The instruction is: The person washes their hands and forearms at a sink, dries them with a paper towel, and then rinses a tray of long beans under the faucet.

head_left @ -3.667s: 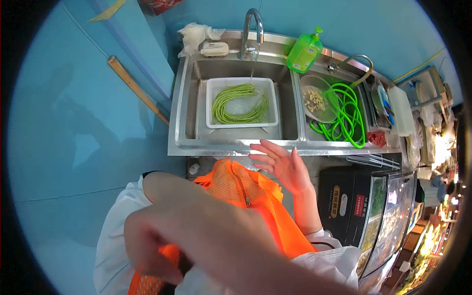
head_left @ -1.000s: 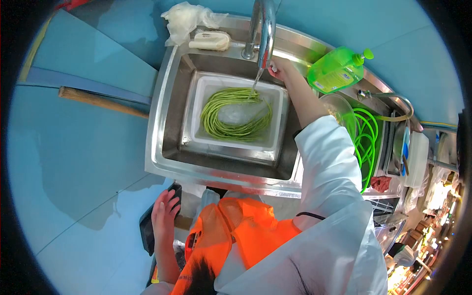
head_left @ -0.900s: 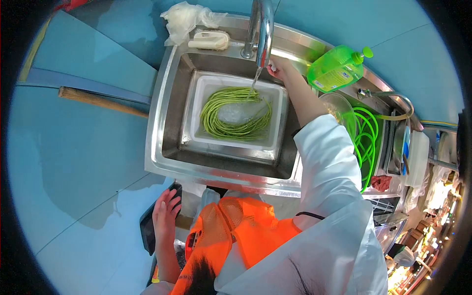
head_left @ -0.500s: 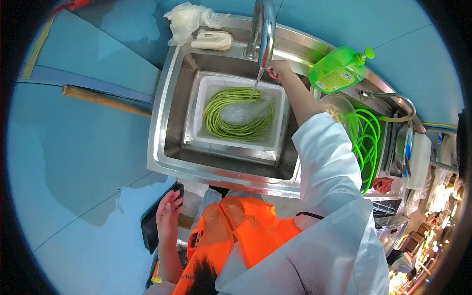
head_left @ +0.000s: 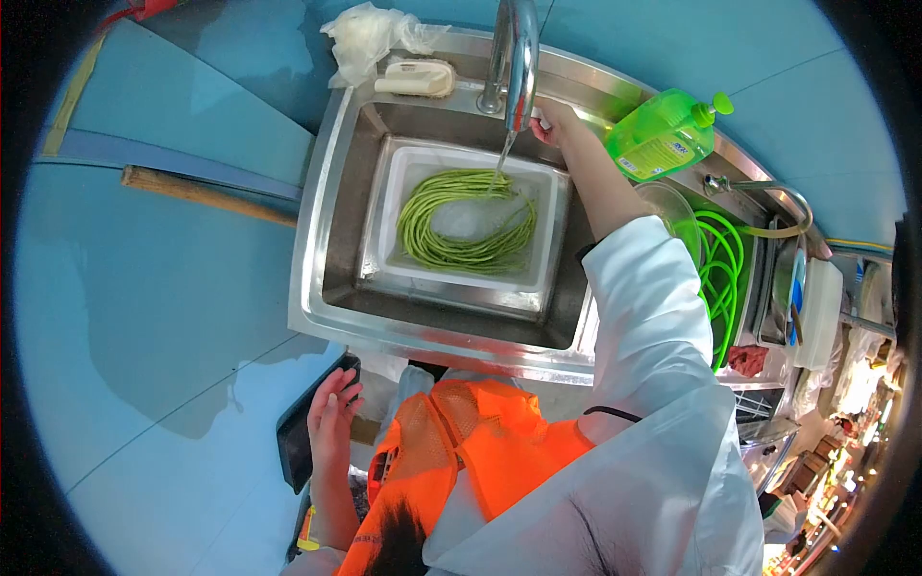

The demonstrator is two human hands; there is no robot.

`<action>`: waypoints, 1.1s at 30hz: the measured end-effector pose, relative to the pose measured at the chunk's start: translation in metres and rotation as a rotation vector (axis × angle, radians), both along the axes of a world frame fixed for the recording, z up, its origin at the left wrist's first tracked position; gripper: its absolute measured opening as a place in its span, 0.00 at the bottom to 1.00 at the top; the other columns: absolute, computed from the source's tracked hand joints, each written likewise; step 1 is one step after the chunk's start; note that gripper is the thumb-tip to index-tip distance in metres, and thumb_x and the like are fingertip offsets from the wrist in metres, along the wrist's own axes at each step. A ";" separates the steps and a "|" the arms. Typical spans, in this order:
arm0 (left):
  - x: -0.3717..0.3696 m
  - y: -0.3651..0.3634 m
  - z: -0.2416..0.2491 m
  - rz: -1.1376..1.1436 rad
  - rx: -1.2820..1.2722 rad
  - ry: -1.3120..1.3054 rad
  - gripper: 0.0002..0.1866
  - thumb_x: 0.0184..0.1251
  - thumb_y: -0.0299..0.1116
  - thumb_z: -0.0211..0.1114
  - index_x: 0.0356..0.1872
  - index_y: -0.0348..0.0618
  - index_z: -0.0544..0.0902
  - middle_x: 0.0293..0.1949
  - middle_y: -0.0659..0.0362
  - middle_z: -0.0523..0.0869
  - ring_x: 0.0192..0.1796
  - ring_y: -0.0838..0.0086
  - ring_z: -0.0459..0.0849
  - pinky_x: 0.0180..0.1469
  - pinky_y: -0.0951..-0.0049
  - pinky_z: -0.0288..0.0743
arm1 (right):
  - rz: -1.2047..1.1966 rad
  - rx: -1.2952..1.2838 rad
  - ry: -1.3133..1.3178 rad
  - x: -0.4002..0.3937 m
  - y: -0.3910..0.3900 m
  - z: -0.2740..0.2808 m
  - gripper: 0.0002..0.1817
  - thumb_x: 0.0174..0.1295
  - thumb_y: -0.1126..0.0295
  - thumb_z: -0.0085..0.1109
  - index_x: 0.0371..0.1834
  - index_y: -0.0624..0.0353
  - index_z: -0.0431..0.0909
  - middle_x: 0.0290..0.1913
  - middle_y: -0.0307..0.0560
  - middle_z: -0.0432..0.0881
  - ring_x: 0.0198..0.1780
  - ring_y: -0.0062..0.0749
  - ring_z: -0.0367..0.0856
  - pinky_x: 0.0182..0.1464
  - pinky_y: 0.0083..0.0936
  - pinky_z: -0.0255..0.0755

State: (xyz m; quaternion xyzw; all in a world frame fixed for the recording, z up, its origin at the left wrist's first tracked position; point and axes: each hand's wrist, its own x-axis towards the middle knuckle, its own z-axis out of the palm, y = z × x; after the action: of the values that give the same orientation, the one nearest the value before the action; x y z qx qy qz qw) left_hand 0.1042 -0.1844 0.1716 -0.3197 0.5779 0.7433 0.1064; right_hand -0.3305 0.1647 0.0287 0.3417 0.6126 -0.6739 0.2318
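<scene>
Water runs from the chrome faucet (head_left: pixel 521 67) into a white basin (head_left: pixel 384 206) in the steel sink (head_left: pixel 336 259). Long green beans (head_left: pixel 423 230) lie coiled in the basin, in water. My right hand (head_left: pixel 552 123) is just right of the faucet, its fingers curled; the faucket's side hides what they hold, if anything. My left hand (head_left: pixel 333 408) hangs below the sink's front edge, fingers apart, holding nothing.
A white brush (head_left: pixel 415 79) and a plastic bag (head_left: pixel 370 43) sit at the sink's back left. A green soap bottle (head_left: pixel 661 136), a clear bowl (head_left: pixel 672 206) and a green hose (head_left: pixel 722 278) are on the right. A wooden handle (head_left: pixel 206 196) is at left.
My right hand has shifted slightly up and to the right beside the faucet, and its forearm has moved right. My left hand has barely moved.
</scene>
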 end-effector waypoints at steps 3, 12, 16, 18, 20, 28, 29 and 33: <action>0.000 0.000 0.001 0.004 0.001 0.007 0.29 0.66 0.46 0.55 0.62 0.37 0.64 0.58 0.51 0.72 0.55 0.68 0.75 0.54 0.68 0.69 | -0.073 -0.135 -0.027 -0.005 0.002 0.002 0.10 0.59 0.62 0.57 0.36 0.55 0.74 0.25 0.41 0.79 0.16 0.16 0.70 0.16 0.15 0.66; -0.001 -0.001 0.000 -0.005 -0.014 0.002 0.28 0.67 0.44 0.54 0.62 0.37 0.65 0.58 0.51 0.72 0.55 0.67 0.75 0.55 0.68 0.69 | -0.022 0.017 0.052 0.003 -0.003 0.003 0.08 0.57 0.65 0.60 0.32 0.56 0.75 0.24 0.42 0.78 0.17 0.19 0.72 0.15 0.17 0.67; -0.001 -0.001 -0.001 -0.016 0.013 0.031 0.27 0.67 0.44 0.54 0.62 0.37 0.65 0.58 0.51 0.72 0.55 0.68 0.74 0.55 0.68 0.68 | -0.035 0.168 0.088 0.019 -0.007 -0.017 0.09 0.53 0.67 0.64 0.28 0.59 0.76 0.23 0.43 0.79 0.17 0.23 0.74 0.14 0.19 0.65; 0.000 -0.002 0.000 -0.012 0.007 0.029 0.28 0.67 0.44 0.55 0.61 0.37 0.66 0.58 0.52 0.72 0.55 0.69 0.74 0.55 0.70 0.67 | -0.025 0.205 0.107 0.022 -0.011 -0.024 0.09 0.53 0.66 0.64 0.27 0.61 0.77 0.24 0.43 0.80 0.18 0.23 0.75 0.14 0.20 0.65; 0.001 -0.003 0.001 -0.008 -0.001 0.024 0.27 0.67 0.44 0.55 0.61 0.37 0.66 0.58 0.52 0.72 0.55 0.69 0.74 0.55 0.70 0.67 | -0.048 0.203 0.091 0.022 -0.012 -0.030 0.09 0.53 0.66 0.65 0.26 0.60 0.78 0.24 0.43 0.80 0.19 0.22 0.75 0.15 0.20 0.65; 0.001 -0.003 -0.001 -0.012 -0.002 0.016 0.28 0.67 0.43 0.54 0.62 0.37 0.64 0.58 0.50 0.72 0.55 0.67 0.75 0.55 0.68 0.69 | -0.041 0.163 0.101 0.026 -0.011 -0.030 0.10 0.54 0.65 0.64 0.26 0.60 0.77 0.24 0.42 0.80 0.19 0.21 0.74 0.16 0.19 0.66; 0.001 -0.002 0.000 -0.013 -0.002 0.012 0.28 0.67 0.43 0.54 0.62 0.37 0.64 0.58 0.50 0.72 0.55 0.67 0.75 0.55 0.68 0.69 | -0.046 0.168 0.095 0.026 -0.011 -0.029 0.10 0.54 0.65 0.64 0.26 0.60 0.77 0.24 0.42 0.80 0.19 0.21 0.74 0.16 0.19 0.66; 0.000 -0.002 0.001 -0.005 0.006 0.010 0.26 0.67 0.43 0.54 0.61 0.37 0.66 0.58 0.52 0.73 0.55 0.69 0.74 0.55 0.70 0.68 | -0.051 0.141 0.095 0.027 -0.011 -0.031 0.10 0.54 0.65 0.64 0.26 0.60 0.77 0.24 0.42 0.80 0.19 0.20 0.74 0.16 0.19 0.66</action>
State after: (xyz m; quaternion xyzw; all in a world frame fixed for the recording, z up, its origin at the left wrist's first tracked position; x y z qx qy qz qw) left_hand 0.1038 -0.1862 0.1725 -0.3142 0.5769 0.7465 0.1062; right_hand -0.3037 0.1533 -0.0024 0.3401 0.6601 -0.6502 0.1608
